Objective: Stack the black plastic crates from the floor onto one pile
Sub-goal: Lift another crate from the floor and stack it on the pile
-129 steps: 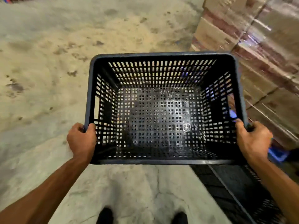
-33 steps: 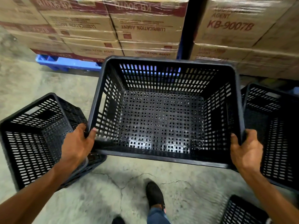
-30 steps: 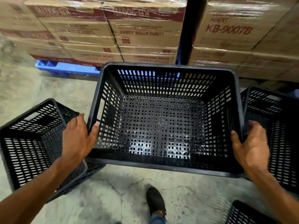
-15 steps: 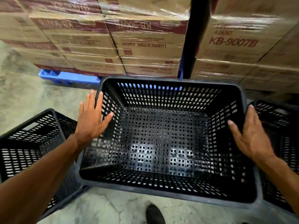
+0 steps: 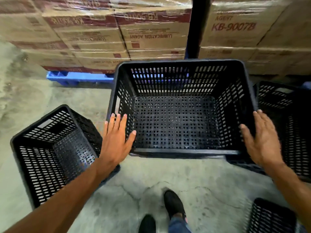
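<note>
Four black crates are in view. The first crate (image 5: 50,158) sits tilted on the concrete floor (image 5: 42,101) at far left. My left hand (image 5: 116,140) is spread flat, fingers open, beside the near-left corner of the middle crate (image 5: 181,84), gripping nothing. My right hand (image 5: 262,140) is likewise open at its right rim. A third crate (image 5: 289,118) stands just right; a fourth (image 5: 271,217) shows partly at bottom right. Wrapped cartons (image 5: 151,34) behind read "LUBRICATION AGENT" and "KB-9007B".
</note>
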The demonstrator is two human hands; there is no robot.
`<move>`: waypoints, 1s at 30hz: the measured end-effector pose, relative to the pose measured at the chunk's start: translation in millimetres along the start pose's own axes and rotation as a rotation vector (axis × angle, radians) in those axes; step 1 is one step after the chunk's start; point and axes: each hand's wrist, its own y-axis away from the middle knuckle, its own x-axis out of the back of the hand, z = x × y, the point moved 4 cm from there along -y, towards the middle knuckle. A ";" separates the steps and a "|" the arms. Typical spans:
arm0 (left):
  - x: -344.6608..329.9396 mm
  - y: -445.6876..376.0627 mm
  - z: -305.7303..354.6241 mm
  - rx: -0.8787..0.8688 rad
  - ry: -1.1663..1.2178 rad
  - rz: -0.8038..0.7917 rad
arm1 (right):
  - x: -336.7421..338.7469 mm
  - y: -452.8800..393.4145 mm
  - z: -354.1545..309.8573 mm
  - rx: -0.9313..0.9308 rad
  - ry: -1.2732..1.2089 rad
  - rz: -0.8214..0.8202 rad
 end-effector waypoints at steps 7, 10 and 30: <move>-18.0 103.6 82.6 -0.359 0.190 -0.099 | 22.7 214.4 40.8 -0.401 -0.196 0.050; -48.6 143.7 150.5 -0.542 0.193 -0.193 | 40.5 320.7 87.1 -0.622 -0.123 0.012; -384.8 385.5 432.2 -1.167 -0.448 -0.676 | -55.0 702.4 309.8 -2.031 -0.990 0.433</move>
